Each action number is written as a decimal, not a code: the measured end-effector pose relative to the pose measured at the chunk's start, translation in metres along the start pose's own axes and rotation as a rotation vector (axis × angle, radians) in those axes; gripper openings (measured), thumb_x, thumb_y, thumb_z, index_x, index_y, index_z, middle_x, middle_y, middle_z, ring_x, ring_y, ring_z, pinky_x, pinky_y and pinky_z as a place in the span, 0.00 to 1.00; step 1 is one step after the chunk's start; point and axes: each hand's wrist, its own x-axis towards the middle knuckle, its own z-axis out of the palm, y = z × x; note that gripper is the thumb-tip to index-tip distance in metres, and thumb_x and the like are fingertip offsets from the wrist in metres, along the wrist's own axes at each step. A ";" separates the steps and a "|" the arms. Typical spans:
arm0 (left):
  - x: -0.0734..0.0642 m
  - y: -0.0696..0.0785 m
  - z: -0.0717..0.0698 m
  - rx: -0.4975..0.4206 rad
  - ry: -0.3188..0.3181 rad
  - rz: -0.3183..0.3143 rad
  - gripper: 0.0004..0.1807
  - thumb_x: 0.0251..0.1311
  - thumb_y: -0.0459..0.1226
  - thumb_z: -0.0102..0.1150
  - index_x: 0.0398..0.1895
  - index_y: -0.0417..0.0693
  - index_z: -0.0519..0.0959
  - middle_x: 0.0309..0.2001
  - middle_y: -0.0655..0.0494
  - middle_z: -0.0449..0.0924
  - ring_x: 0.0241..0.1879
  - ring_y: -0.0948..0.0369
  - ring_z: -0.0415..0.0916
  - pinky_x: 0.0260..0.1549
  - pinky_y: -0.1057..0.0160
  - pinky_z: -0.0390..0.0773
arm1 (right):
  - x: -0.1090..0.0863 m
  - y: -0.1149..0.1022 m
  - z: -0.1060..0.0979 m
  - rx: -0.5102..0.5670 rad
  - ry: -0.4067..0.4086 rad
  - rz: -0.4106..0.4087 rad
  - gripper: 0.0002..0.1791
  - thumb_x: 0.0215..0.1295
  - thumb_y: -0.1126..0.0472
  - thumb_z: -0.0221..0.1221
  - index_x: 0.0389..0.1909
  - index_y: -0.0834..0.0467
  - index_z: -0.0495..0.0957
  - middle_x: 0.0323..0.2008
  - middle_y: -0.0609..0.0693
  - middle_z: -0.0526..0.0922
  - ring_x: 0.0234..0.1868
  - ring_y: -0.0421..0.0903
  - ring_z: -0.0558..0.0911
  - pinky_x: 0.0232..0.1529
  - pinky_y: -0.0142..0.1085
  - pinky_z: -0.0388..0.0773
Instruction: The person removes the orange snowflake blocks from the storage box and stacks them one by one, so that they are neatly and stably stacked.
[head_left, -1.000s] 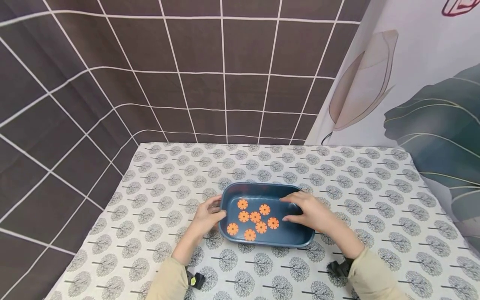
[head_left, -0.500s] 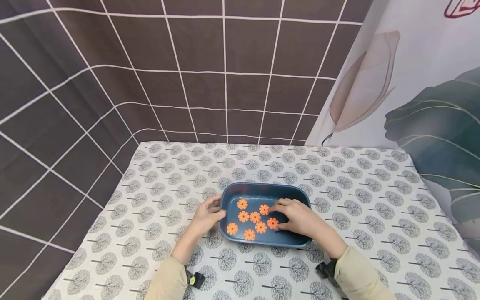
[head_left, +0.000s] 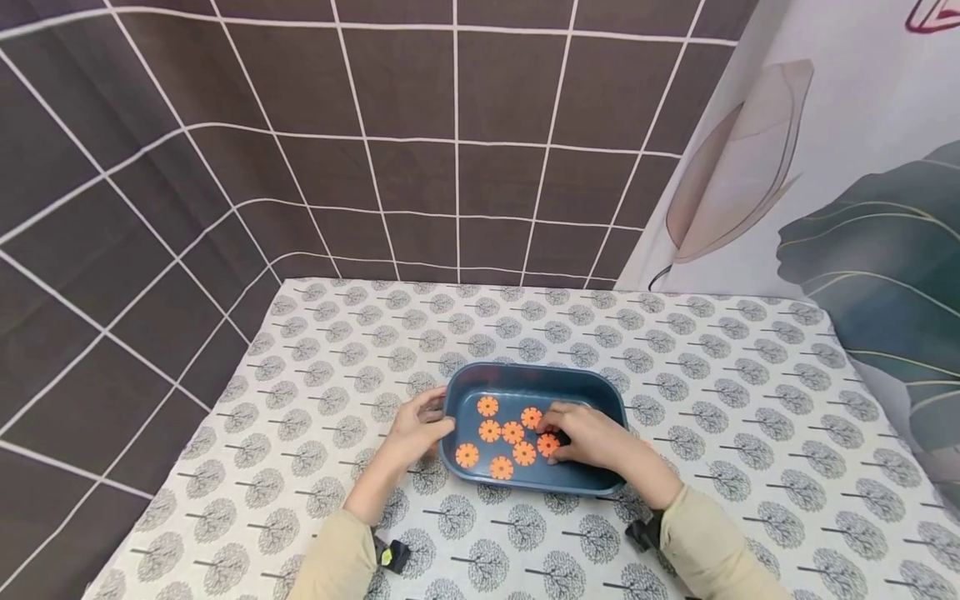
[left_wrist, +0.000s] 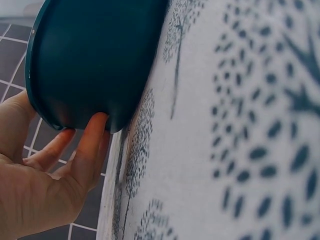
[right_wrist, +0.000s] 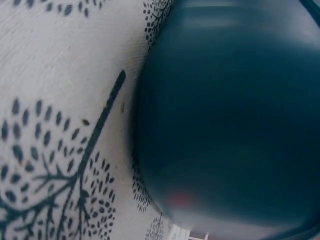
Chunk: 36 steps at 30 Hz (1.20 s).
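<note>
A dark blue rectangular tub (head_left: 600, 479) with rounded corners stands on the patterned cloth. Several flat orange notched discs (head_left: 501, 467) lie on its floor. My left hand (head_left: 411, 429) grips the tub's left end, thumb at the rim; in the left wrist view its fingertips (left_wrist: 97, 120) touch the outer wall. Inside the tub, my right hand (head_left: 588, 435) has thumb and fingers bent about the rightmost orange disc (head_left: 547, 444), which lies among the others. The right wrist view is filled by the tub's outer wall (right_wrist: 225, 125); the hand itself is hidden there.
A white cloth with grey tree prints (head_left: 375, 333) covers the table. Behind it hangs a dark curtain with white grid lines (head_left: 405, 175); a pale leaf-print curtain (head_left: 735, 192) is at the right.
My right hand has moved left within the tub, and its thumb and fingers have drawn closer about the rightmost disc. My left hand stays at the tub's left end.
</note>
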 end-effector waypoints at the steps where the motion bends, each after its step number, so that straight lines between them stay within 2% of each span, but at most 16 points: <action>1: 0.000 0.000 0.000 -0.002 0.000 -0.002 0.35 0.50 0.33 0.60 0.65 0.49 0.65 0.62 0.44 0.67 0.61 0.45 0.65 0.52 0.50 0.76 | 0.000 0.000 0.000 0.008 0.004 0.000 0.20 0.47 0.54 0.69 0.42 0.56 0.80 0.42 0.48 0.79 0.43 0.48 0.80 0.46 0.43 0.79; 5: 0.002 -0.001 -0.001 -0.005 -0.002 0.002 0.35 0.50 0.32 0.60 0.65 0.49 0.66 0.61 0.44 0.68 0.61 0.45 0.65 0.51 0.51 0.77 | 0.003 0.001 0.002 0.095 0.015 0.032 0.18 0.46 0.56 0.70 0.39 0.57 0.80 0.36 0.46 0.77 0.37 0.43 0.78 0.40 0.36 0.78; 9: 0.001 0.000 -0.002 -0.002 -0.005 0.003 0.34 0.50 0.33 0.60 0.64 0.49 0.67 0.61 0.45 0.68 0.60 0.45 0.66 0.50 0.52 0.78 | 0.007 -0.001 0.005 0.203 0.015 0.099 0.16 0.44 0.58 0.71 0.35 0.57 0.80 0.30 0.44 0.73 0.30 0.39 0.71 0.31 0.30 0.73; 15: -0.001 0.001 -0.002 0.007 0.000 -0.008 0.33 0.49 0.33 0.60 0.63 0.52 0.68 0.60 0.47 0.69 0.60 0.46 0.66 0.52 0.51 0.76 | 0.009 -0.001 0.009 0.211 0.009 0.155 0.17 0.41 0.57 0.72 0.32 0.55 0.77 0.28 0.42 0.71 0.29 0.37 0.68 0.31 0.30 0.71; 20: -0.003 0.002 -0.002 0.004 0.001 -0.006 0.34 0.49 0.33 0.60 0.64 0.50 0.67 0.61 0.45 0.68 0.60 0.46 0.66 0.54 0.50 0.74 | 0.009 -0.001 0.009 0.207 0.011 0.143 0.17 0.42 0.57 0.72 0.32 0.55 0.76 0.28 0.42 0.71 0.29 0.37 0.69 0.30 0.29 0.71; 27: -0.003 0.003 0.000 0.001 0.006 0.004 0.35 0.49 0.32 0.59 0.65 0.48 0.66 0.62 0.44 0.68 0.59 0.47 0.67 0.50 0.52 0.78 | 0.007 -0.002 0.009 0.158 0.008 0.085 0.15 0.48 0.56 0.69 0.36 0.54 0.77 0.32 0.42 0.73 0.30 0.37 0.69 0.30 0.30 0.71; 36: -0.004 0.005 0.002 0.002 0.002 0.001 0.34 0.50 0.33 0.59 0.65 0.49 0.66 0.62 0.44 0.67 0.61 0.46 0.65 0.53 0.50 0.75 | 0.003 0.000 0.009 0.113 0.031 0.034 0.17 0.50 0.55 0.68 0.39 0.59 0.79 0.33 0.44 0.74 0.28 0.36 0.67 0.27 0.28 0.70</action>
